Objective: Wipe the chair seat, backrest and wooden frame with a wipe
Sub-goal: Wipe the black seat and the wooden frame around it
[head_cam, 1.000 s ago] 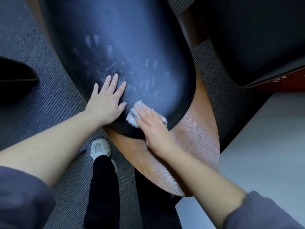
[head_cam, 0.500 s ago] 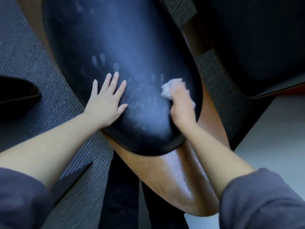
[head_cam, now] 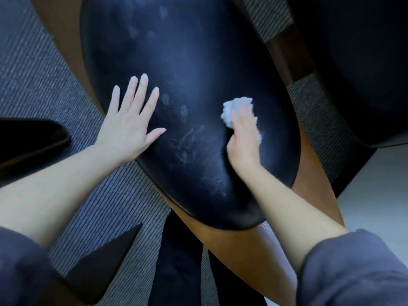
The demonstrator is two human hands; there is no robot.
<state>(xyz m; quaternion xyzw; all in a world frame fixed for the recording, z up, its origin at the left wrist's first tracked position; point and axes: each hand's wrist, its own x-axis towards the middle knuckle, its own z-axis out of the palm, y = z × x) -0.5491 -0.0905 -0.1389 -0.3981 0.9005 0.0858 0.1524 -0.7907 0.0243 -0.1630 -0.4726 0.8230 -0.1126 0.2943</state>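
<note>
Two hands rest on the black cushion point(head_cam: 198, 51). Nearest me, the wooden frame point(head_cam: 254, 250) rims its rounded near edge. My left hand point(head_cam: 130, 127) lies flat near the left edge, fingers straight and spread. My right hand point(head_cam: 242, 138) curls round a crumpled white wipe point(head_cam: 234, 107), pressing it down toward the right edge. Smears mark the surface between them. Beyond, bare cushion stretches away, with striped carpet point(head_cam: 44, 74) on both sides.

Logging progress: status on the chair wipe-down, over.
Left hand flat on black cushion. Right hand holds crumpled wipe against it. Smudges visible. Nothing blocking.
</note>
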